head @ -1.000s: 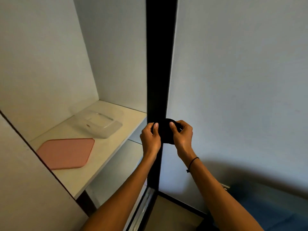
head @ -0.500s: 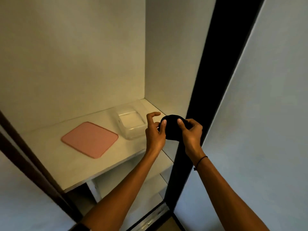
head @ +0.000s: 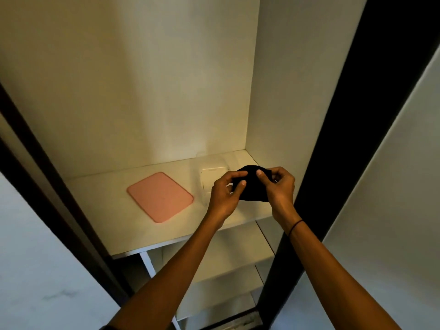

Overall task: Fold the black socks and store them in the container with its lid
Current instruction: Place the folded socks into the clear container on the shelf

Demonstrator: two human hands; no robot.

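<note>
White shelf [head: 114, 210] carries pink lid [head: 160, 196] beside clear container [head: 209, 175]

arms: bare, no sleeves | right wrist: thin black band [head: 296, 226]

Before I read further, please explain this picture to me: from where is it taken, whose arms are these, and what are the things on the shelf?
There is no machine here. The picture comes from a wide-angle camera worn on a person's head, looking forward and down, so the two bare arms are that person's own.

The left hand and right hand together hold a bundle of black socks, pinched in the fingers of both.

They stand at an open wardrobe. On its white shelf lie a flat pink lid and, to its right, a clear container, open, partly hidden behind the hands. The socks are held above the container's near right part, not yet inside. More shelves show below.
</note>
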